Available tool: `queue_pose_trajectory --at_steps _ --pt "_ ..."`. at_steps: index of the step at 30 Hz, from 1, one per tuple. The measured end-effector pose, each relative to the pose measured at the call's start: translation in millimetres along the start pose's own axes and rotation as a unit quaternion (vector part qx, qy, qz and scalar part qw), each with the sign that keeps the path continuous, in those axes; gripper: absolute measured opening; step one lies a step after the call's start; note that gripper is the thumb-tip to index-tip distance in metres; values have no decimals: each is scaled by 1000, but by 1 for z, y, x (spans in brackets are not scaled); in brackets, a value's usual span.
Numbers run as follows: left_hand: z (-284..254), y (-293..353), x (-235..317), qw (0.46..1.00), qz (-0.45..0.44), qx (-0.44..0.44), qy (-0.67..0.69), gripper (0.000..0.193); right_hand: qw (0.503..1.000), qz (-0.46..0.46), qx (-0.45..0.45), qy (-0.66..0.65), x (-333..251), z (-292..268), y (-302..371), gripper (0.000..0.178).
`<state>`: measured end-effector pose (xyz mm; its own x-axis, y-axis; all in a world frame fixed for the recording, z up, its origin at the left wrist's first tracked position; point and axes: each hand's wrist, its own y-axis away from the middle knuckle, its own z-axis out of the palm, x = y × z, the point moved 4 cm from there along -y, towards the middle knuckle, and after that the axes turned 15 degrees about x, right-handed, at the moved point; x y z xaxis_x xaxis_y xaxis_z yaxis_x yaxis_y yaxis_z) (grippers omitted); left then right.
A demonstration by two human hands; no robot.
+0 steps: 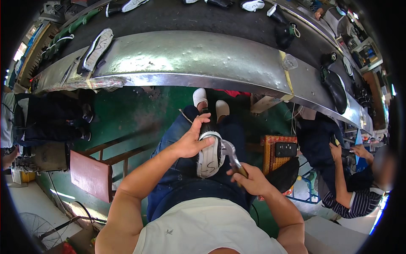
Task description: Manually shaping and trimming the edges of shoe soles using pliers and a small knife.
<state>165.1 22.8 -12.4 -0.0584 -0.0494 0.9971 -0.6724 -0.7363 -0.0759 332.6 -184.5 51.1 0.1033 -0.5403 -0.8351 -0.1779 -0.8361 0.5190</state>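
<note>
On my lap lies a shoe upper on a last, its pale underside up with dark marks drawn on it. My left hand grips it by the side, thumb across the sole. Wrapped round the brownish handle of a pair of pincers is my right hand. The curved metal head of the pincers touches the shoe's right edge. Whether its jaws pinch the edge I cannot tell. A dark part of the shoe or last extends away from me, beyond my left fingers.
Ahead runs a metal-edged bench with a dark belt carrying several shoes. One pale-soled shoe lies at left, a black boot at right. A stool stands left. At right, a phone rests near a seated co-worker.
</note>
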Motion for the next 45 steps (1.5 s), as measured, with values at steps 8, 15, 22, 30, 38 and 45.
queue_pose_trajectory --at_steps 8,15,22,30,38,45 --pt "-16 1 1 994 9 -45 -100 66 995 -65 -66 -33 -15 11 -36 32" --pt "-25 3 9 988 -44 -59 -136 70 989 -88 -52 111 -31 4 -43 30" --pt "-29 -3 -1 984 -46 -49 -162 67 990 40 -74 111 -32 8 -68 25" --pt "-33 -11 -18 983 -74 -68 -155 65 920 -293 166 201 33 29 -98 26" --pt "-16 1 -8 989 -60 4 -133 60 911 -210 167 314 -4 23 -49 22" --pt "-13 -9 -9 983 -58 19 -175 62 990 -71 34 117 -18 2 -38 26"
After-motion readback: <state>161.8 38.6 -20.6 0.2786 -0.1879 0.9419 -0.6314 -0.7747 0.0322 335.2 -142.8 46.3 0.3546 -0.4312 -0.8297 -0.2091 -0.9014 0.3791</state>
